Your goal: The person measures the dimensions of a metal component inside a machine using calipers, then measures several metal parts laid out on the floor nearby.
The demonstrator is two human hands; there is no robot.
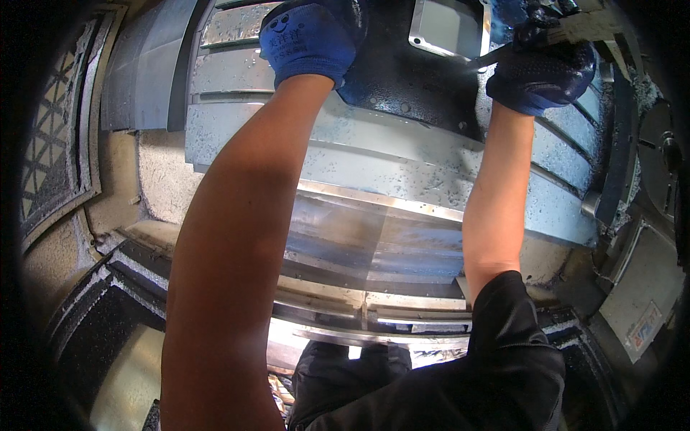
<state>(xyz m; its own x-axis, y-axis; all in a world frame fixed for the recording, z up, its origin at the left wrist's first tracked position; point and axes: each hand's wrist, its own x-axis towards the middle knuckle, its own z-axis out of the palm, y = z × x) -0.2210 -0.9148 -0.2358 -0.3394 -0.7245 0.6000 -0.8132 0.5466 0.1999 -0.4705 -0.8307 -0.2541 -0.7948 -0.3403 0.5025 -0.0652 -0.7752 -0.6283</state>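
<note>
My left hand, in a blue knit glove with a dark coated palm, is at the top edge, beside the left side of a flat black plate. Its fingers are mostly hidden, so I cannot tell what they grip. My right hand, gloved alike, is closed around an air blow gun, whose thin dark nozzle points left over the wet plate. Pale haze shows at the nozzle tip. Near it lies a silver rectangular frame with rounded corners and corner holes. The plate rests on a slotted metal machine table.
Chips and droplets are scattered over the table. Metal way covers lie below its front edge. A grey panel stands on the left, near a chip-covered grille. Round dark machine parts and a labelled panel are on the right.
</note>
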